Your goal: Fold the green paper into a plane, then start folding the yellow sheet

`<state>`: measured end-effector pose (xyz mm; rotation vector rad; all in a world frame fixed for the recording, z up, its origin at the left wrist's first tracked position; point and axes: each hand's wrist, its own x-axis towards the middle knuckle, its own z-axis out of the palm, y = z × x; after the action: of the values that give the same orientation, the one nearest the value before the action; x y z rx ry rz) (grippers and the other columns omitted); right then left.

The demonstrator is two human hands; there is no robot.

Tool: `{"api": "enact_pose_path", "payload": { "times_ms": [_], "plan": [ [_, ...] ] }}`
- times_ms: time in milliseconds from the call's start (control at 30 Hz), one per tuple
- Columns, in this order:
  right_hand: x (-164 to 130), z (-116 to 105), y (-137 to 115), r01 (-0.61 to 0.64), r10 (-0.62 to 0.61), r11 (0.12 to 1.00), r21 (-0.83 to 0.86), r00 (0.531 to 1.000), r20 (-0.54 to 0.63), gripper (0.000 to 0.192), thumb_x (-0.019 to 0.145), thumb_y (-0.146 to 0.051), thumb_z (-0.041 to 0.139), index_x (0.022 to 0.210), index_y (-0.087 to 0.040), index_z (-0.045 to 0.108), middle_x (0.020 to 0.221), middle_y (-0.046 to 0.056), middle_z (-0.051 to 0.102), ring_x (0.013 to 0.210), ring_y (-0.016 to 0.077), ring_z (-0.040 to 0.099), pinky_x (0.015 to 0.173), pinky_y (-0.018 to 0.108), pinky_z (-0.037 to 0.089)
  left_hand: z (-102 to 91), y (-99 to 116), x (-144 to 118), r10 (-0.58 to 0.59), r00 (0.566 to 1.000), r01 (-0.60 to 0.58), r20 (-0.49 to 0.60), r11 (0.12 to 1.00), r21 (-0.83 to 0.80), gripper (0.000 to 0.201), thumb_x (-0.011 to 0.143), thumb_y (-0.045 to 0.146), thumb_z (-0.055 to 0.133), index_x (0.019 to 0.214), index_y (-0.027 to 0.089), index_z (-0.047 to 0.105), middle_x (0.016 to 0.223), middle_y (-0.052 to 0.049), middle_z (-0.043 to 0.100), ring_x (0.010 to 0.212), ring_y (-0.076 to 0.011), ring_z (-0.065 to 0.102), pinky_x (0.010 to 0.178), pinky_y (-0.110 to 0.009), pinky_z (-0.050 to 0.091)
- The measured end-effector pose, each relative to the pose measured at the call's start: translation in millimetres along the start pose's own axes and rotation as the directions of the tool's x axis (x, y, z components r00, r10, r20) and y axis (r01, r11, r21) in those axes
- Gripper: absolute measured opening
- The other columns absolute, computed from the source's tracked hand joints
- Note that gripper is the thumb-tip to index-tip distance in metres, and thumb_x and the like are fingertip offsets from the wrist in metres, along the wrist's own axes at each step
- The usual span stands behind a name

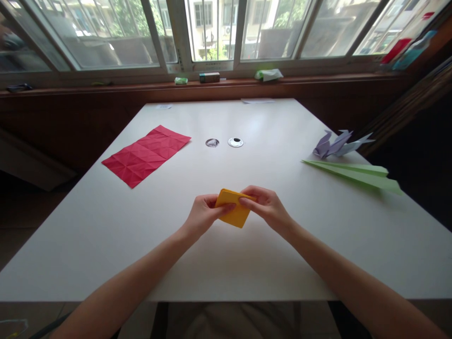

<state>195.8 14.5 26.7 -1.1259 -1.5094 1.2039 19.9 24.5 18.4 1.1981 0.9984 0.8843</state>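
A small folded square of yellow paper (236, 217) is held above the near middle of the white table (169, 268). My left hand (205, 211) pinches its left side, thumb across the front face. Its upper right edge is between the thumb and fingers of my right hand (266, 203). The fingers behind the paper are mostly hidden. Farther left lies a creased red sheet of paper (146, 155), spread flat. On the right are a light green paper plane (353, 174) and purple folded paper figures (332, 143).
Two round inserts (212, 142) (236, 142) are set in the tabletop beyond my hands. White paper (257, 101) lies at the far edge. The windowsill (141, 87) behind bears a small dark box (209, 77) and a green-white packet (269, 75).
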Motion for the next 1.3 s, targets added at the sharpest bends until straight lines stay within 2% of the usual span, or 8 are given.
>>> {"api": "enact_pose_path", "payload": {
  "times_ms": [133,300,367,433,600,833,933,1300],
  "plan": [
    [0.2,5.2,5.3,-0.018,0.016,1.000,-0.021,0.998,-0.057,0.022,0.075,-0.039,0.060,0.072,-0.017,0.062,0.067,0.001,0.057,0.065,0.0128,0.050,0.057,0.025,0.039,1.1,-1.8,0.6,-0.021,1.000,0.021,-0.001,1.000,-0.011,0.024,0.063,0.034,0.072,0.073,0.013,0.067,0.067,-0.001,0.060,0.066,-0.0137,0.053,0.059,-0.023,0.039],
    [1.1,6.9,5.2,-0.030,0.041,0.998,0.056,0.978,-0.204,0.022,0.072,-0.039,0.062,0.071,-0.017,0.062,0.068,0.001,0.059,0.066,0.0138,0.052,0.060,0.026,0.040,1.0,-0.4,0.9,0.003,0.994,-0.006,-0.105,0.999,-0.035,0.024,0.062,0.035,0.072,0.072,0.015,0.066,0.069,-0.001,0.062,0.066,-0.0130,0.054,0.059,-0.023,0.040],
    [1.7,4.9,3.4,-0.048,0.064,0.995,0.091,0.982,-0.177,0.023,0.071,-0.040,0.062,0.069,-0.017,0.060,0.066,0.001,0.058,0.064,0.0132,0.052,0.058,0.025,0.040,0.9,0.8,0.2,0.008,0.994,-0.013,-0.110,0.999,-0.042,0.023,0.061,0.036,0.073,0.065,0.015,0.063,0.063,0.000,0.060,0.061,-0.0114,0.053,0.057,-0.022,0.039],
    [2.1,2.6,1.4,-0.081,0.091,0.991,0.108,0.992,-0.089,0.022,0.071,-0.039,0.062,0.070,-0.017,0.060,0.067,0.000,0.058,0.064,0.0131,0.052,0.058,0.025,0.040,0.9,2.0,-0.6,0.009,0.996,-0.013,-0.083,0.999,-0.043,0.025,0.060,0.035,0.073,0.060,0.014,0.060,0.059,0.002,0.057,0.058,-0.0098,0.051,0.054,-0.021,0.038],
    [1.0,2.1,-0.9,-0.157,0.154,0.987,0.033,0.983,0.096,0.023,0.070,-0.037,0.064,0.080,-0.016,0.064,0.069,0.000,0.057,0.065,0.0140,0.052,0.058,0.025,0.039,0.5,2.9,-0.8,0.024,0.999,-0.024,-0.038,1.000,-0.004,0.026,0.060,0.034,0.073,0.059,0.013,0.058,0.055,0.002,0.053,0.054,-0.0086,0.047,0.051,-0.020,0.036],
    [0.0,3.0,-0.1,-0.137,0.139,0.989,0.053,0.990,-0.037,0.020,0.071,-0.034,0.062,0.078,-0.016,0.065,0.068,0.000,0.057,0.065,0.0141,0.052,0.058,0.026,0.040,0.4,3.7,1.1,0.052,0.998,-0.053,0.023,0.998,0.032,0.025,0.069,0.037,0.066,0.079,0.015,0.063,0.073,-0.002,0.061,0.066,-0.0119,0.054,0.059,-0.022,0.043],
    [1.4,1.2,-0.1,-0.152,0.158,0.986,0.075,0.984,-0.081,0.020,0.069,-0.032,0.063,0.078,-0.015,0.066,0.068,0.001,0.058,0.065,0.0145,0.053,0.059,0.026,0.040,0.4,3.8,1.3,0.081,0.997,-0.082,0.010,0.995,0.052,0.023,0.073,0.038,0.062,0.075,0.014,0.062,0.070,-0.002,0.060,0.062,-0.0113,0.055,0.057,-0.022,0.043],
    [-0.7,2.8,-2.2,-0.155,0.161,0.976,0.152,0.986,-0.031,0.016,0.070,-0.031,0.064,0.077,-0.016,0.066,0.069,0.000,0.059,0.065,0.0129,0.052,0.059,0.024,0.039,-0.2,1.3,-1.7,0.141,0.990,-0.140,-0.016,0.990,0.023,0.022,0.073,0.035,0.063,0.066,0.014,0.059,0.062,0.001,0.058,0.059,-0.0101,0.054,0.057,-0.022,0.044]
  ]
}}
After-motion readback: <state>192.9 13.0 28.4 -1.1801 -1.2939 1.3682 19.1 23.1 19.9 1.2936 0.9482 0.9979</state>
